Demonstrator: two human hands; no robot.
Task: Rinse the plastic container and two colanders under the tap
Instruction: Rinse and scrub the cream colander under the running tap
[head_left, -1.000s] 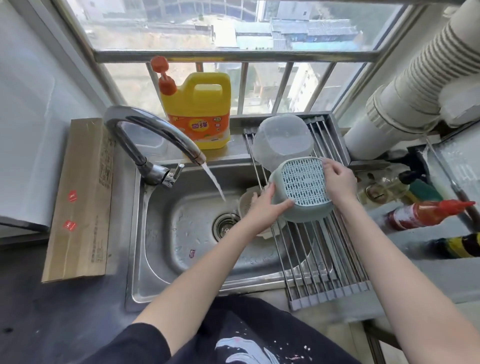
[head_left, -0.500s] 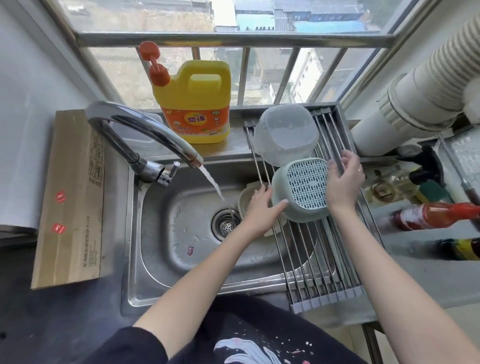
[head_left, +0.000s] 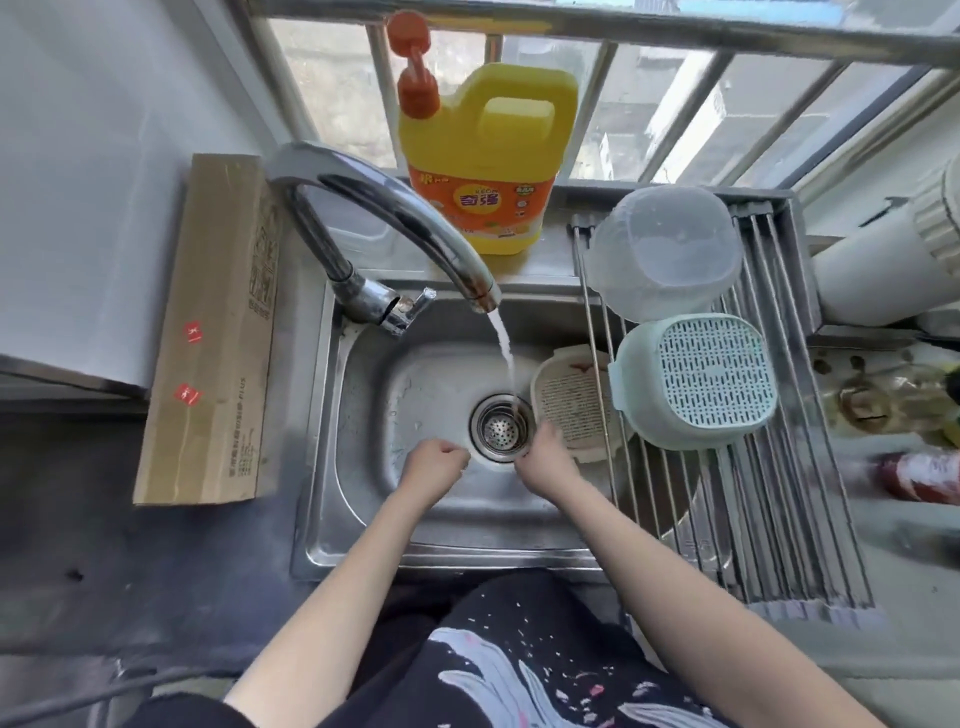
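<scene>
Far to the left of my hands, a long cardboard box (head_left: 208, 332) lies flat on the dark surface (head_left: 67, 519). Nearer, up and left of my left hand, the chrome tap (head_left: 374, 218) arches over the steel sink (head_left: 363, 493), and a stream of water (head_left: 505, 353) falls toward the drain strainer (head_left: 502, 427). Behind the tap, well beyond both hands, a yellow detergent jug (head_left: 488, 156) with an orange pump stands on the ledge.

My left hand (head_left: 435, 466) sits low in the sink just left of the drain, fingers curled in loosely, holding nothing. My right hand (head_left: 545, 457) is just right of the drain, fingertips near the strainer's rim; I cannot tell whether it grips anything.

Just beyond my right hand, a beige colander (head_left: 574, 402) lies in the sink, partly under the metal drying rack (head_left: 753, 519). To the right of my right hand and further away, a pale green colander (head_left: 696, 382) rests upside down on that rack. Behind it, touching or nearly so, the clear plastic container (head_left: 667, 249) also sits upside down on the rack. Far right, a red bottle (head_left: 919, 475) lies blurred on the surface.
</scene>
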